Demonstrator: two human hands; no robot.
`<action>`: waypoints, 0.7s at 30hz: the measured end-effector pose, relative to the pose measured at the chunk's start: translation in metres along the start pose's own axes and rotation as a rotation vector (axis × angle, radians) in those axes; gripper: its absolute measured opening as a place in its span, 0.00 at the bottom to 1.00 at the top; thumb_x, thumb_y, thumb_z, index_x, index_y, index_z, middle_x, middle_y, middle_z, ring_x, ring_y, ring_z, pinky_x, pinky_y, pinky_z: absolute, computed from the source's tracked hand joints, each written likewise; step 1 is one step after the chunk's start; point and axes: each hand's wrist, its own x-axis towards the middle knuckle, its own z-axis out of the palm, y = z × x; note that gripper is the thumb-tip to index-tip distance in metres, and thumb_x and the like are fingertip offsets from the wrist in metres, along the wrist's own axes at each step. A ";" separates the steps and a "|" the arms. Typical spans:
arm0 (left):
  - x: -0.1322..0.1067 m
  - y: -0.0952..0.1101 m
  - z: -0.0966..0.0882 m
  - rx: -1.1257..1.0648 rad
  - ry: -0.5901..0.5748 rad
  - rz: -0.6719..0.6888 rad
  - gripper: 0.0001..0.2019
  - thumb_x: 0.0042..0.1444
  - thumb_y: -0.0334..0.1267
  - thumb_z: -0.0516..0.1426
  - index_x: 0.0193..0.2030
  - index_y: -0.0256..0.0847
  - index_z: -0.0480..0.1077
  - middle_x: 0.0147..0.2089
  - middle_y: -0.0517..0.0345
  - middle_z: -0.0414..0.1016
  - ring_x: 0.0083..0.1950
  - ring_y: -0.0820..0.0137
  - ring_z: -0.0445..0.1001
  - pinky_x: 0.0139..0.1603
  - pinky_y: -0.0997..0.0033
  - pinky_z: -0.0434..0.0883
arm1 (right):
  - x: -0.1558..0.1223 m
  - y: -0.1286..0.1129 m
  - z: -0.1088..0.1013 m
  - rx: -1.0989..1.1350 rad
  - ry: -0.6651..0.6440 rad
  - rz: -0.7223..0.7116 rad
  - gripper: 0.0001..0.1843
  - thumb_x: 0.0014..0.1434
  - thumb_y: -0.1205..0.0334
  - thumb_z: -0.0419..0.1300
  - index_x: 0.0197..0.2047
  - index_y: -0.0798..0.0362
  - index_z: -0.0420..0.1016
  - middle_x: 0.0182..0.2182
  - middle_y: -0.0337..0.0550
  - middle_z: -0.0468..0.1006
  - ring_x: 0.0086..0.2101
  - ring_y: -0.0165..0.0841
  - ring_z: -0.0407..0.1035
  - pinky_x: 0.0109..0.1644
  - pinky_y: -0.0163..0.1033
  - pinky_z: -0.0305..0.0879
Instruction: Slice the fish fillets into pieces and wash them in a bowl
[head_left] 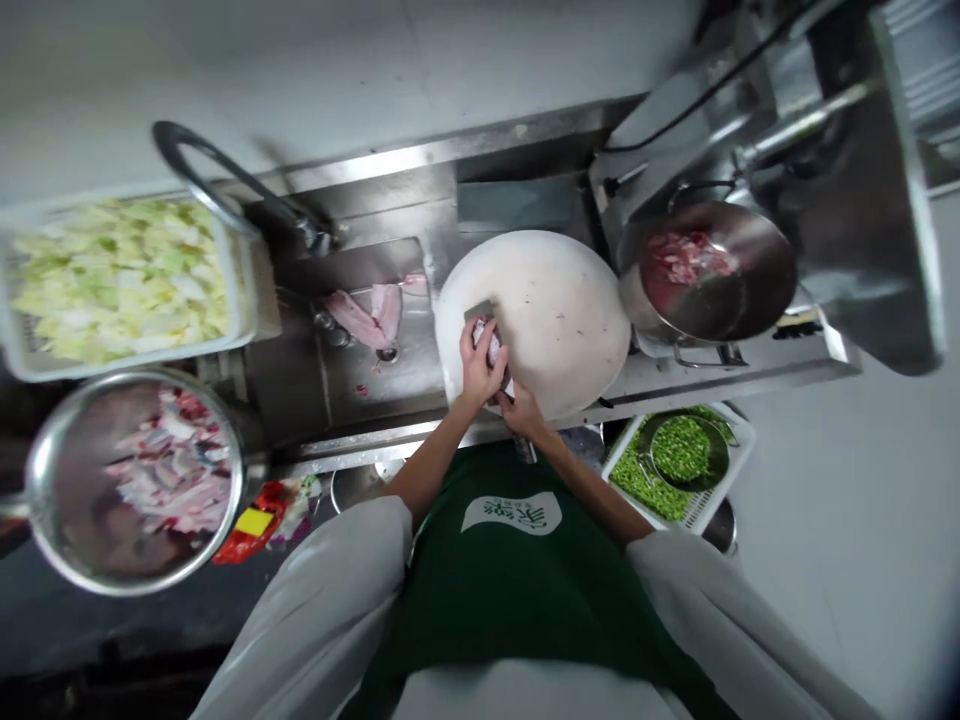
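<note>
My left hand (481, 372) is closed over some pale pink meat pieces (487, 345), pressing them onto the blade of a cleaver (478, 311). My right hand (523, 412) grips the cleaver by its handle, which points back toward my apron. Both hands are over the near left part of a round white chopping board (559, 300). A few dark specks dot the board's surface. Left of it, pale pink strips of flesh (367, 318) lie in a steel sink (409, 385). Part of the blade is hidden under my left hand.
A curved tap (199, 150) and a crate of chopped cabbage (127, 280) stand at left. Nearer is a steel pot (234, 480) of cut pieces. A pot (765, 270) with red meat is right of the board. Chopped greens (637, 475) fill a basket below.
</note>
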 end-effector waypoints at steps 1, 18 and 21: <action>-0.001 -0.004 -0.021 0.036 0.065 -0.031 0.28 0.76 0.51 0.49 0.78 0.46 0.61 0.76 0.38 0.55 0.79 0.50 0.59 0.78 0.44 0.62 | 0.002 -0.015 0.010 -0.057 -0.039 -0.046 0.14 0.67 0.60 0.55 0.52 0.53 0.77 0.39 0.50 0.84 0.41 0.43 0.78 0.48 0.44 0.75; -0.134 -0.222 -0.469 0.511 0.773 -0.810 0.19 0.61 0.31 0.59 0.59 0.36 0.75 0.64 0.38 0.74 0.67 0.49 0.71 0.72 0.46 0.66 | 0.000 -0.181 0.135 -0.443 -0.295 -0.352 0.08 0.70 0.56 0.53 0.38 0.47 0.65 0.28 0.44 0.76 0.31 0.38 0.71 0.36 0.39 0.59; -0.088 -0.226 -0.377 0.205 0.531 -0.531 0.13 0.64 0.31 0.55 0.51 0.38 0.78 0.53 0.45 0.80 0.59 0.58 0.77 0.67 0.56 0.70 | 0.014 -0.132 0.069 -0.508 0.013 -0.178 0.06 0.66 0.55 0.51 0.36 0.45 0.62 0.31 0.55 0.79 0.35 0.45 0.74 0.40 0.45 0.64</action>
